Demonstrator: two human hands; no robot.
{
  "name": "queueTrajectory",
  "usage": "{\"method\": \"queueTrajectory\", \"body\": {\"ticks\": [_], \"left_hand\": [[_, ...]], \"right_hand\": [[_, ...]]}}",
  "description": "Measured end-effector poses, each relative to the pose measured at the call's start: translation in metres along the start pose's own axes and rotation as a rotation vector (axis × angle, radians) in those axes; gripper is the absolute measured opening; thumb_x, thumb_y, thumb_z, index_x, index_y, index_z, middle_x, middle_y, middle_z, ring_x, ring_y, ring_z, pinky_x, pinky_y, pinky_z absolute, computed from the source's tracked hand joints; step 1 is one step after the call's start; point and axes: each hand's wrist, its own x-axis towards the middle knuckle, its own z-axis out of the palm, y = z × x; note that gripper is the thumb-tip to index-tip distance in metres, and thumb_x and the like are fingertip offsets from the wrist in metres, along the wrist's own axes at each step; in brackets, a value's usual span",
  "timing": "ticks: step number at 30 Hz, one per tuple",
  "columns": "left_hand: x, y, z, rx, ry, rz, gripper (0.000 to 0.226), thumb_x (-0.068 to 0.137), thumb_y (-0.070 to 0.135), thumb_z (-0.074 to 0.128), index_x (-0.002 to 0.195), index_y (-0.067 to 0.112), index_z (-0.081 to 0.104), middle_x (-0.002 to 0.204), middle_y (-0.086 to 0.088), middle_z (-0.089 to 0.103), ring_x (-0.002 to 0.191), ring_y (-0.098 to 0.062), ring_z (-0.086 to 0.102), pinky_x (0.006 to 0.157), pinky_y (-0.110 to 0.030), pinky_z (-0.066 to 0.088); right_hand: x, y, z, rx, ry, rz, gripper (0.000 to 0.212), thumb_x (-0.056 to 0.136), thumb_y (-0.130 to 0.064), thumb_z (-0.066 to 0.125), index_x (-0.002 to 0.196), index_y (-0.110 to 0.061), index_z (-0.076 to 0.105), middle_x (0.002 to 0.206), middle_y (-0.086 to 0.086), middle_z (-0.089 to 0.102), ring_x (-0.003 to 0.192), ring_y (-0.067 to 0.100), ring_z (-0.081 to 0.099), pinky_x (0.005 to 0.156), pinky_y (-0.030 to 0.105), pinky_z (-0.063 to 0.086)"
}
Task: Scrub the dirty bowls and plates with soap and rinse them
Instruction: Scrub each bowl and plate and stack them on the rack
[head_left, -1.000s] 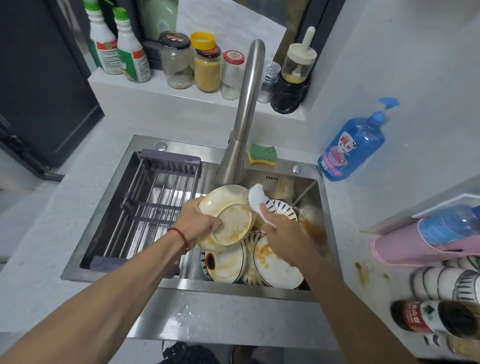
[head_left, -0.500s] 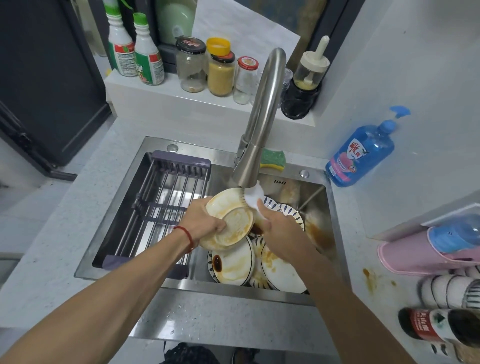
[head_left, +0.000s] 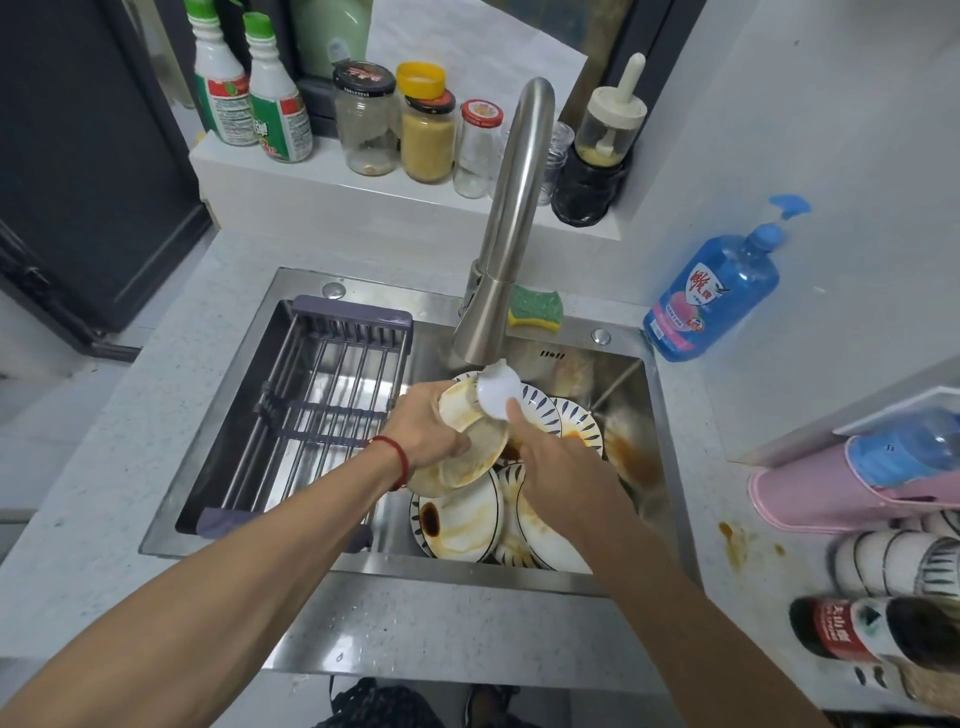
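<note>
Under the faucet (head_left: 506, 228), over the sink (head_left: 631, 410): left hand (head_left: 434, 434) grips a stained plate (head_left: 470, 444) by its rim, fingers curled round it, tilted w/ dirty face toward the person. Right hand (head_left: 553, 475) pinches a white cloth (head_left: 497, 392) vs. the plate's upper edge, thumb (head_left: 517, 415) on the cloth. Since 1 s ago the cloth has gone from beside the rim to on it, and the plate sits closer under the spout; judged: scrubbing just begun, rinse not yet due. No water stream visible. Other dirty plates (head_left: 460, 522) lie stacked below. Soap bottle (head_left: 711, 296) stands well apart at right; rack (head_left: 332, 410) at left. Camera view has shifted nearer vs. earlier frame
</note>
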Motion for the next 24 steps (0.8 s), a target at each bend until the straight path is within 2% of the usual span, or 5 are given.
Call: {"method": "queueTrajectory", "body": {"ticks": [5,10,16,20,24], "left_hand": [[0.002,-0.007,-0.002,-0.077,-0.028,0.005,0.065,0.041,0.002,0.069,0.099,0.028,0.077,0.094,-0.005,0.078,0.095,-0.029,0.074,0.079,-0.052,0.064],[-0.002,-0.012,-0.015,-0.086,-0.025,0.011,0.063,0.049,-0.005,0.077,0.105,0.023,0.076,0.1,-0.006,0.078,0.1,-0.027,0.074,0.082,-0.053,0.063],[-0.008,-0.023,-0.033,-0.279,0.036,-0.024,0.065,0.058,-0.027,0.07,0.109,0.013,0.072,0.105,-0.014,0.076,0.101,-0.032,0.073,0.075,-0.049,0.064],[-0.012,-0.033,-0.047,-0.45,0.109,-0.078,0.078,0.044,-0.012,0.072,0.117,0.016,0.071,0.112,-0.015,0.075,0.106,-0.036,0.072,0.078,-0.057,0.063],[-0.016,-0.037,-0.066,-0.604,0.227,-0.111,0.075,0.058,-0.026,0.065,0.124,0.011,0.067,0.114,-0.014,0.073,0.103,-0.033,0.071,0.072,-0.047,0.064]], "right_hand": [[-0.006,-0.003,0.008,0.007,0.015,-0.055,0.07,0.103,-0.014,0.042,0.16,-0.042,0.012,0.075,-0.003,0.052,0.072,0.023,0.054,0.06,0.04,0.046],[0.008,0.009,0.008,0.279,-0.02,0.037,0.061,0.106,-0.014,0.038,0.161,-0.037,0.024,0.089,-0.001,0.058,0.079,0.019,0.054,0.077,0.036,0.047],[0.02,0.01,0.01,0.5,-0.046,0.152,0.054,0.106,-0.017,0.037,0.155,-0.042,0.038,0.089,0.002,0.064,0.046,0.01,0.043,0.036,0.019,0.034],[0.026,0.004,0.013,0.506,-0.056,0.214,0.052,0.108,-0.02,0.036,0.155,-0.043,0.037,0.103,0.004,0.06,0.055,0.009,0.044,0.037,0.02,0.036],[0.029,-0.014,0.028,0.477,-0.108,0.174,0.052,0.109,-0.022,0.036,0.156,-0.045,0.034,0.124,0.006,0.056,0.065,0.006,0.045,0.043,0.017,0.035]]}}
